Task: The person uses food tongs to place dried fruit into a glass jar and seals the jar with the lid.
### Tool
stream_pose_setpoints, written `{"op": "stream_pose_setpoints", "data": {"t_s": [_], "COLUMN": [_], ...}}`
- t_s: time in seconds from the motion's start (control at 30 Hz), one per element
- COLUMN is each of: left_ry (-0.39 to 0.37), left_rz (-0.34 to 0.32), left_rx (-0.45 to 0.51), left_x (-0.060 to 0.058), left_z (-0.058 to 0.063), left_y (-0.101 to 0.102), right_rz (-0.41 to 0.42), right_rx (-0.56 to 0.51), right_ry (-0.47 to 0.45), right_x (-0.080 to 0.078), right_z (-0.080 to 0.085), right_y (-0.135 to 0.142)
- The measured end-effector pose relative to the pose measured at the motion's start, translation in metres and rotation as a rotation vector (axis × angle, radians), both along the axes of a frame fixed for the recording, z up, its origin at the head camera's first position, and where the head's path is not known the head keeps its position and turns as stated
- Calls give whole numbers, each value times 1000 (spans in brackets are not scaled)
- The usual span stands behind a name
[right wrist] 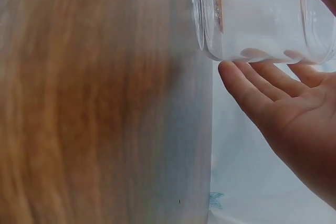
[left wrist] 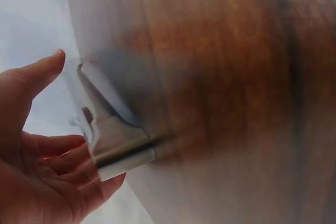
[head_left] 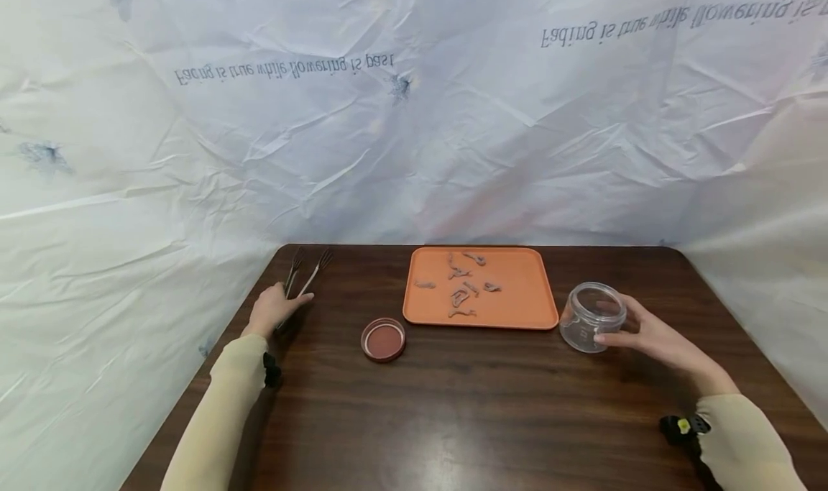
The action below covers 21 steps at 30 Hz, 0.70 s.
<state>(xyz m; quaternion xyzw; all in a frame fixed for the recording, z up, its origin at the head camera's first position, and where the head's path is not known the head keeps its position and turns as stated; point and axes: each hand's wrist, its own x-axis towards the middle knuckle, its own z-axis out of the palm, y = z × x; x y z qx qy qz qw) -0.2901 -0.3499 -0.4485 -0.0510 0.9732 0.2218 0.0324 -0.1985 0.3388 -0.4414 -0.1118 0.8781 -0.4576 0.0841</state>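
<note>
At the left of the table, my left hand (head_left: 272, 310) is beside metal fork-ended tongs (head_left: 313, 276), whose two arms spread apart toward the far edge. In the left wrist view, its thumb stands away from the tongs' bent end (left wrist: 123, 142), and the other fingers extend behind it. On the right, my right hand (head_left: 637, 333) holds a clear jar (head_left: 574, 327) from the side, thumb in front and fingers round the back. The right wrist view shows fingertips (right wrist: 228, 69) against the jar's wall. The jar has no lid on it and looks empty.
An orange tray (head_left: 524, 308) lies at the back centre with several small greyish-brown twisted pieces (head_left: 460, 297) on it. Left of its front corner sits a round reddish lid (head_left: 384, 341) with a clear rim. A printed white sheet (head_left: 414, 153) hangs behind the dark wooden table.
</note>
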Motion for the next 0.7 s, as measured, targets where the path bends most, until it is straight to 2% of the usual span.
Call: {"op": "stream_pose_setpoints", "data": {"t_s": [0.17, 0.47, 0.7], "left_ry": [21, 106, 115], "left_rz": [19, 66, 84], "left_rx": [-29, -56, -69], "left_x": [2, -8, -12], "left_z": [-4, -12, -13], "left_y": [-1, 7, 8], "right_rz": [-6, -9, 1], "right_rx": [-14, 6, 8], "right_ry": [-16, -11, -5], "right_x": [-2, 0, 0], "right_z": [-3, -2, -1], "right_y": [-2, 1, 2]}}
